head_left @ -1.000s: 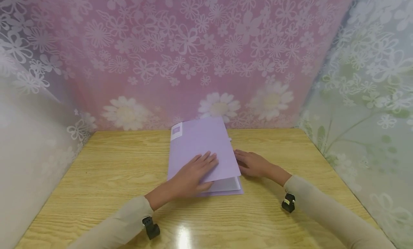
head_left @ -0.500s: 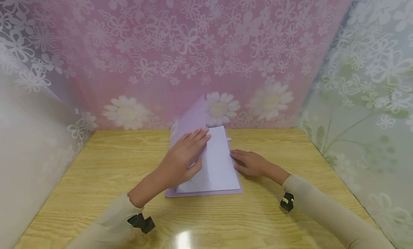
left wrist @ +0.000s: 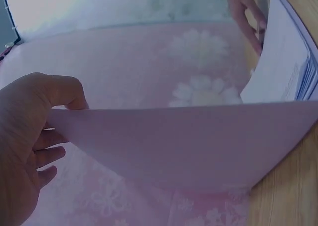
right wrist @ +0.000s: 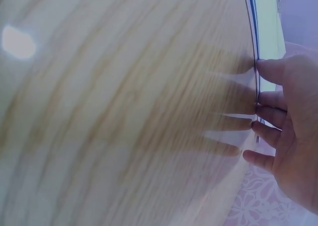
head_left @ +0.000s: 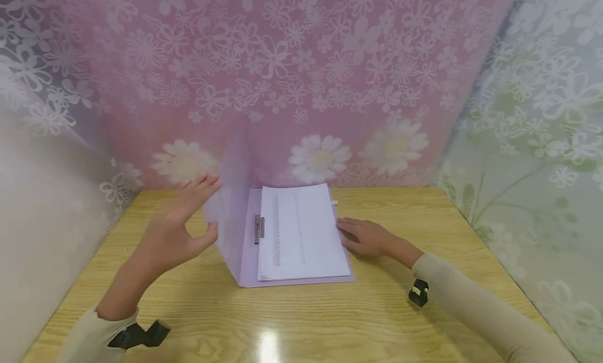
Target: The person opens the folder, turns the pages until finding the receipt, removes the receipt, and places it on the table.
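A purple clip folder [head_left: 247, 263] lies on the wooden table, its front cover [head_left: 233, 195] standing nearly upright on the left side. Inside are printed white sheets [head_left: 306, 232] beside a metal clip [head_left: 257, 228]. My left hand [head_left: 171, 232] holds the cover at its free edge; in the left wrist view, the cover's corner [left wrist: 174, 141] sits between thumb and fingers. Part of those fingers is hidden behind it. At the folder's right edge, my right hand [head_left: 369, 237] rests on the table, with fingertips [right wrist: 263, 112] touching that edge.
The yellow wood-grain table [head_left: 301, 326] extends on both sides of the folder. A pink flowered backdrop [head_left: 301, 80] rises at the table's far edge, close behind the folder. Pale flowered sheets [head_left: 532, 159] hang at the sides. Each wrist carries a small black camera [head_left: 418, 292].
My left hand has moved left, swinging the folder's cover from nearly flat to upright. The sheets and clip have come into view. My right hand has shifted slightly left, staying by the right edge.
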Demonstrator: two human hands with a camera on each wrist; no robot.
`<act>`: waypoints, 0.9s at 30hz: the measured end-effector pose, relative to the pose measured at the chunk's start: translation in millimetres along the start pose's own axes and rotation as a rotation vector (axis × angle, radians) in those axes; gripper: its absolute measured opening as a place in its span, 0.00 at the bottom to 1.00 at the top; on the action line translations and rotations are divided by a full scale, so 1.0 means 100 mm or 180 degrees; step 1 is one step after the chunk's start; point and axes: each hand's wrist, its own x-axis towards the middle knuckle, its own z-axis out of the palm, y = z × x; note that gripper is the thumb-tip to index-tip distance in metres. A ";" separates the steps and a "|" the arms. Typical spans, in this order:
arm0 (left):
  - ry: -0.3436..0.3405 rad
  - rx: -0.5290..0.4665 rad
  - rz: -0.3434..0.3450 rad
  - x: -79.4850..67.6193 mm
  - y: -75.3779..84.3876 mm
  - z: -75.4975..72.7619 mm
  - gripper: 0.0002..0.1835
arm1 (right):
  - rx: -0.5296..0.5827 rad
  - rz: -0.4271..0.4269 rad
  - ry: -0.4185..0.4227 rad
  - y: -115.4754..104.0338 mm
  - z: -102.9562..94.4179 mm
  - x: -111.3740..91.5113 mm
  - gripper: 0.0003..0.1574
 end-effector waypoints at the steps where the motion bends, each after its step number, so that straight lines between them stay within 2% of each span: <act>1: -0.0016 0.0018 -0.0023 -0.04 -0.04 -0.07 0.37 | -0.0006 0.0006 0.0000 0.00 -0.01 0.00 0.37; 4: -0.0142 0.0197 -0.0140 -0.15 -0.14 -0.25 0.33 | -0.0033 0.0023 0.0003 0.01 -0.01 -0.01 0.38; 7: -0.0397 0.0611 -0.0304 -0.25 -0.23 -0.39 0.32 | -0.0043 0.0034 0.0012 0.02 -0.01 -0.01 0.38; 9: -0.0658 0.0880 -0.0489 -0.31 -0.29 -0.46 0.32 | -0.0027 0.0040 0.0009 0.02 -0.01 -0.01 0.38; 11: -0.1029 0.1122 -0.0728 -0.37 -0.34 -0.50 0.33 | -0.0022 0.0041 0.0008 0.02 -0.02 -0.01 0.38; 13: -0.1468 0.1175 -0.1030 -0.43 -0.41 -0.51 0.35 | -0.0020 0.0044 0.0008 0.02 -0.02 0.00 0.38; 15: -0.1846 0.1166 -0.1258 -0.49 -0.48 -0.49 0.36 | -0.0036 0.0043 0.0010 0.01 -0.02 0.00 0.38; 17: -0.2092 0.1075 -0.1377 -0.57 -0.57 -0.43 0.37 | -0.0048 0.0044 0.0002 0.01 -0.02 0.01 0.38; 23: -0.2354 0.0626 -0.1478 -0.84 -0.83 -0.16 0.40 | -0.0057 0.0043 -0.0031 0.00 -0.02 0.03 0.37; 27: -0.2478 0.0189 -0.1580 -0.92 -0.94 0.03 0.40 | -0.0016 0.0038 -0.0029 -0.01 -0.05 0.04 0.38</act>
